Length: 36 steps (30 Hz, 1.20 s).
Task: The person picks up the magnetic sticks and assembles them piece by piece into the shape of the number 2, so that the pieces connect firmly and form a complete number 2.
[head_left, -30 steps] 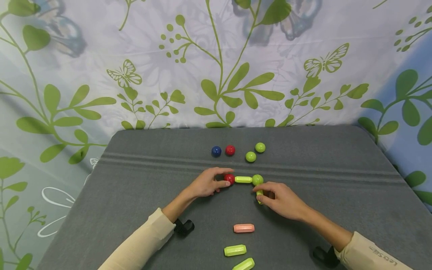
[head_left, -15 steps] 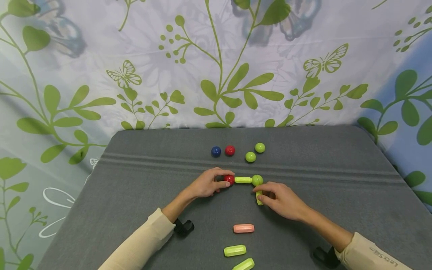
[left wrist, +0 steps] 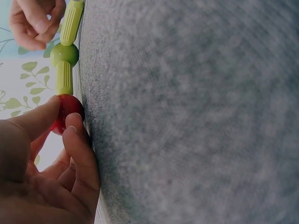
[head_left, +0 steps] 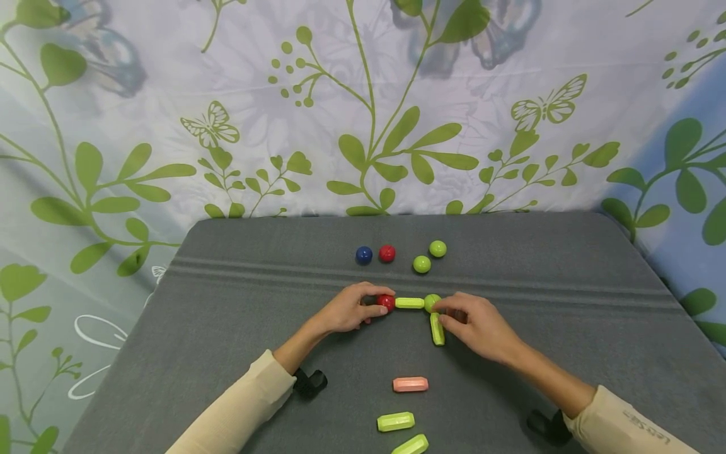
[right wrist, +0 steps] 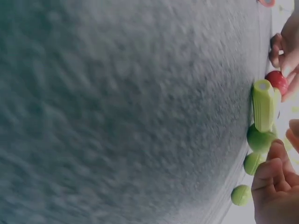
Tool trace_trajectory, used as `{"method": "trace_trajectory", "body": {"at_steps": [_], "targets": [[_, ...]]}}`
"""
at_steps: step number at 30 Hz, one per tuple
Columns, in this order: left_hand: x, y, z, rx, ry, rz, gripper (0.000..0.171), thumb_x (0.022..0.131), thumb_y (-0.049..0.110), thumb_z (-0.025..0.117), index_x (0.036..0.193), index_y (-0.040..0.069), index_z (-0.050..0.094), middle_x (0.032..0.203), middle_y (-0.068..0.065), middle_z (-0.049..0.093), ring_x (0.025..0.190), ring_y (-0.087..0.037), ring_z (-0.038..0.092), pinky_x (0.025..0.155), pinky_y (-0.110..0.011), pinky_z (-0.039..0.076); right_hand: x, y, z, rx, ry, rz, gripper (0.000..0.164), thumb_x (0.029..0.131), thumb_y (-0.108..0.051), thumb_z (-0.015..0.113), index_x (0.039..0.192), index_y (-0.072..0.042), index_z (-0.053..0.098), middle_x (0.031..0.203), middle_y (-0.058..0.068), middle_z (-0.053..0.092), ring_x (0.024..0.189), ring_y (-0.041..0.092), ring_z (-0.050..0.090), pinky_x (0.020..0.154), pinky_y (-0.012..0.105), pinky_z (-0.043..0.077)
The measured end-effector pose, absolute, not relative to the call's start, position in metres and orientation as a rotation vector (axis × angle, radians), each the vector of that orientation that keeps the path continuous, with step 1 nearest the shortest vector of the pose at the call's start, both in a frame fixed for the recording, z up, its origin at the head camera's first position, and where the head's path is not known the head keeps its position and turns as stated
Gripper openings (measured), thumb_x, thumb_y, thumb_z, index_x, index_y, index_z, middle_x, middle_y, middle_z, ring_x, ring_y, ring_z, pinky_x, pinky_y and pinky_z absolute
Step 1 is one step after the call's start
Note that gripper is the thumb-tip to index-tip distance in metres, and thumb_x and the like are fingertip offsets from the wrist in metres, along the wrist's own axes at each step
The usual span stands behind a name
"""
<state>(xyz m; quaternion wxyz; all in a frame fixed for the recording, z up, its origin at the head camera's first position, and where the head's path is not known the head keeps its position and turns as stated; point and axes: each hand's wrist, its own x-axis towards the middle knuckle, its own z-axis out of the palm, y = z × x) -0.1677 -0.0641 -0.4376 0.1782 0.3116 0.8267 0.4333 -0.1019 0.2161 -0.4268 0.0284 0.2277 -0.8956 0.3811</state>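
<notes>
My left hand (head_left: 350, 307) pinches a shiny red ball (head_left: 386, 303) between thumb and fingers; the left wrist view shows this grip closely. From that ball a ribbed yellow-green stick (head_left: 409, 303) runs right to a green ball (head_left: 432, 303). A second yellow-green stick (head_left: 437, 330) joins the green ball and points toward the person. My right hand (head_left: 475, 325) hovers just right of this corner, fingers bent loosely, index tip beside or touching the green ball. In the right wrist view the thumb and fingers stand apart, and the second stick (right wrist: 263, 106) is free of them.
Behind lie a blue ball (head_left: 364, 255), another red ball (head_left: 387, 253) and two green balls (head_left: 421, 264). Nearer the person are a pink stick (head_left: 410, 384) and two yellow-green sticks (head_left: 396, 422). A floral cloth (head_left: 317, 126) hangs behind the grey table (head_left: 244, 302).
My right hand has let go of the second stick and moved slightly up toward the green ball. The left hand has kept its grip on the red ball.
</notes>
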Motion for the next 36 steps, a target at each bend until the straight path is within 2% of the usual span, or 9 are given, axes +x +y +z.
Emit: {"method": "trace_trajectory", "body": {"at_steps": [5,13,16,21,28,36], "targets": [[-0.168,-0.065,-0.437,0.878,2.329,1.224,0.034,0.097,0.011,0.064,0.131,0.006,0.063,0.121,-0.015,0.058,0.065,-0.013,0.059,0.052,-0.025,0.047,-0.115,0.218,-0.420,0.572,-2.713,1.135,0.018,0.091,-0.002,0.070,0.109,-0.005,0.072,0.086,-0.004,0.060,0.068,0.009,0.052,0.058,0.030,0.044],[-0.169,-0.067,-0.437,0.874,2.335,1.230,0.034,0.097,0.011,0.064,0.131,0.006,0.063,0.121,-0.015,0.058,0.064,-0.014,0.059,0.050,-0.026,0.047,-0.163,0.219,-0.411,0.380,-2.695,1.125,0.023,0.094,-0.003,0.065,0.116,0.002,0.067,0.095,0.015,0.062,0.068,0.021,0.054,0.058,0.037,0.044],[-0.169,-0.068,-0.437,0.876,2.335,1.227,0.034,0.097,0.011,0.064,0.131,0.007,0.063,0.121,-0.014,0.058,0.064,-0.014,0.059,0.050,-0.026,0.047,-0.178,0.218,-0.410,0.338,-2.736,1.096,0.026,0.095,-0.006,0.064,0.120,0.002,0.066,0.101,0.019,0.061,0.074,0.027,0.058,0.061,0.041,0.046],[-0.170,-0.068,-0.438,0.871,2.327,1.221,0.035,0.097,0.010,0.064,0.132,0.007,0.062,0.122,-0.013,0.058,0.064,-0.014,0.059,0.049,-0.026,0.047,-0.196,0.218,-0.414,0.266,-2.830,1.044,0.031,0.096,-0.011,0.065,0.125,0.000,0.064,0.107,0.022,0.059,0.089,0.036,0.061,0.069,0.048,0.048],[-0.170,-0.064,-0.436,0.853,2.329,1.217,0.035,0.097,0.011,0.065,0.132,0.008,0.063,0.121,-0.012,0.058,0.063,-0.014,0.059,0.050,-0.026,0.047,-0.211,0.220,-0.417,0.231,-2.901,0.972,0.036,0.096,-0.012,0.065,0.130,0.001,0.061,0.116,0.027,0.056,0.102,0.042,0.055,0.077,0.055,0.045],[-0.170,-0.064,-0.438,0.858,2.329,1.212,0.035,0.096,0.009,0.065,0.131,0.007,0.063,0.122,-0.012,0.059,0.065,-0.014,0.060,0.053,-0.026,0.048,-0.218,0.219,-0.422,0.239,-2.988,0.912,0.035,0.098,-0.012,0.062,0.131,0.000,0.061,0.121,0.027,0.058,0.106,0.043,0.056,0.081,0.056,0.045]]}}
